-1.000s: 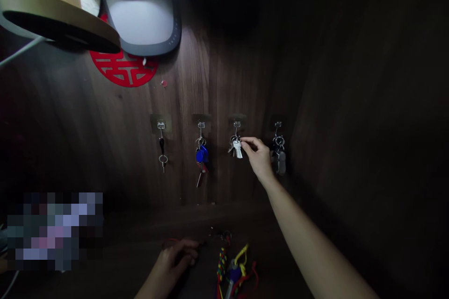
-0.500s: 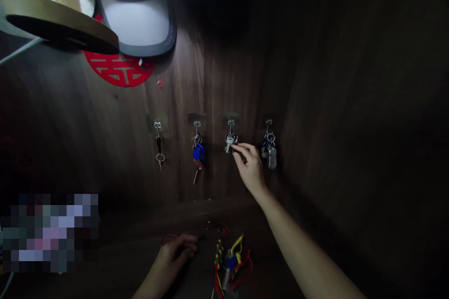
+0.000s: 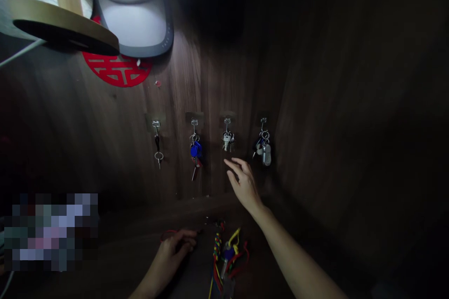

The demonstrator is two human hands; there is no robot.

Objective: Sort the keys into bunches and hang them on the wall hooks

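My right hand (image 3: 244, 183) is just below a bunch of silver keys (image 3: 227, 142) that hangs from the third wall hook. Its fingers are apart and touch nothing. Lower down, my left hand (image 3: 177, 246) rests on the dark surface, fingers loosely bent with a gap at the thumb. A red cord (image 3: 169, 231) shows behind it, partly hidden. To its right lie a braided multicoloured cord (image 3: 217, 246) and a blue-headed key (image 3: 228, 256) with yellow and red cords.
Beside the silver bunch hang keys with a blue tag (image 3: 196, 150), a ring with a small key (image 3: 159, 156), and a bunch with a grey fob (image 3: 266, 154). A lamp base (image 3: 63, 28), a cap (image 3: 133, 23) and a red paper cutout (image 3: 122, 72) are upper left. A blurred patch covers the lower left.
My right hand has come away from the silver keys, moving down and a little left, fingers spreading. The keys stay on their hook. My left hand has barely moved.
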